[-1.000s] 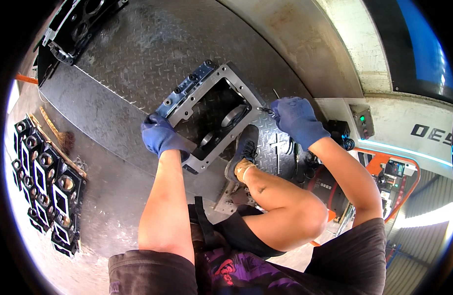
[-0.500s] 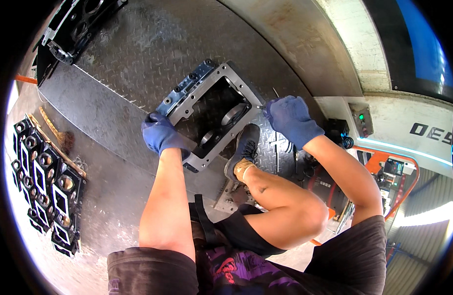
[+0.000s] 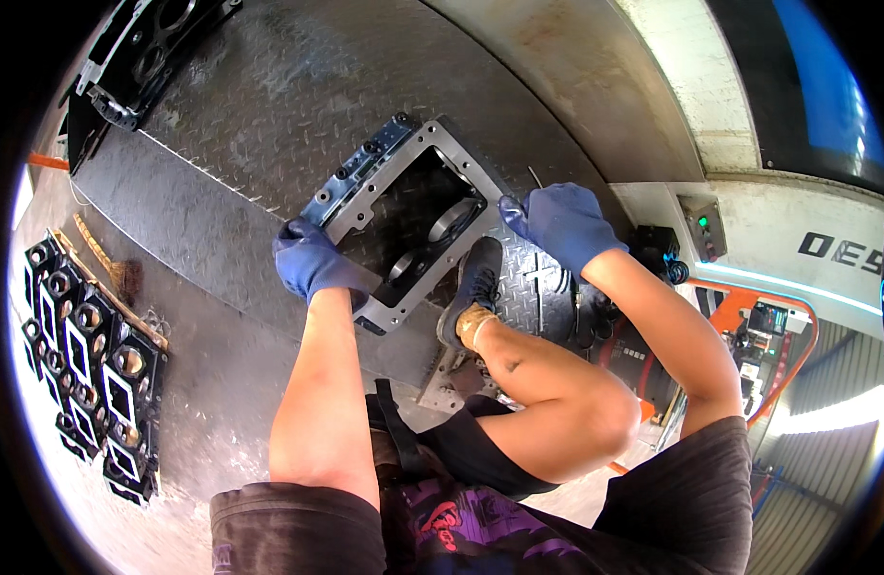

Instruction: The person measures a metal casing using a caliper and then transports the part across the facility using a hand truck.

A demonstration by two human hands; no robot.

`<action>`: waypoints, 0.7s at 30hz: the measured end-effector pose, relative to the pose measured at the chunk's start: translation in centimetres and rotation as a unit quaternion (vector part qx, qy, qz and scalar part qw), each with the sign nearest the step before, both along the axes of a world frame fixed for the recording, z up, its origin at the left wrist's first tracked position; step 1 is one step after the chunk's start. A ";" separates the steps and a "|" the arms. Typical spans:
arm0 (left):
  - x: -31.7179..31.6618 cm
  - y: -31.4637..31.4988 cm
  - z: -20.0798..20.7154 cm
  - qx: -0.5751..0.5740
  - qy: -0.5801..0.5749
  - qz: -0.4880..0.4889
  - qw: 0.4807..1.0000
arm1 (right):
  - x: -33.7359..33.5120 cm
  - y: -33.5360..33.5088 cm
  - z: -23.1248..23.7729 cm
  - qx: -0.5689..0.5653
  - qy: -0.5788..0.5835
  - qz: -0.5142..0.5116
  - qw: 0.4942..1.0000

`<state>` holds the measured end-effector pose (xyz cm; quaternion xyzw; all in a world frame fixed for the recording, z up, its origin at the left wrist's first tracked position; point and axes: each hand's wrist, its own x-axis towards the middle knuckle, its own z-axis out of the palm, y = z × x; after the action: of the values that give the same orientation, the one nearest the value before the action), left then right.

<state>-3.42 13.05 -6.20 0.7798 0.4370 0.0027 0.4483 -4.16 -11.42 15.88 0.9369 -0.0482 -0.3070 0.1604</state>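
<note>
A rectangular metal housing (image 3: 396, 309) with a machined grey rim and a dark hollow inside lies tilted on the tread-plate surface. Round bored webs show within it, and a bluish side plate with several dark round fittings runs along its upper left side. My left hand (image 3: 313, 259), in a blue work glove, is closed around the housing's left end. Beside the opposite end is my gloved right hand (image 3: 565, 225), its fingers curled near the corner. A thin rod (image 3: 534, 176) shows just above that hand; whether the fingers hold it is unclear.
My shoe (image 3: 476, 287) is planted close to the housing's near side. Tools (image 3: 540, 283) lie beyond it. Black castings (image 3: 92, 364) stand at the left, near a brush (image 3: 126, 273); another dark casting (image 3: 154, 57) sits far left. A machine panel (image 3: 703, 228) rises at right.
My right hand has shifted slightly left, its fingers closer to the housing's corner. The left hand keeps its hold, and the whole view has moved a little.
</note>
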 end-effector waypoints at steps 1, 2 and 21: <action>0.0 -0.1 -0.2 0.023 0.004 -0.006 1.000 | 0.0 0.0 -0.6 -0.010 -0.002 -0.010 1.000; 0.0 -0.3 -0.6 0.046 0.008 -0.011 0.999 | 0.0 0.0 -1.0 -0.021 -0.005 -0.019 1.000; 0.6 4.6 -4.7 0.009 0.037 -0.094 0.995 | -23.5 -16.7 -11.6 0.381 -0.343 -0.466 0.721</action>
<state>-2.78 17.67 -10.95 0.8209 0.3778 -0.0649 0.4233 -27.63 -28.07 4.30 0.8192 -0.4096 0.0074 -0.4013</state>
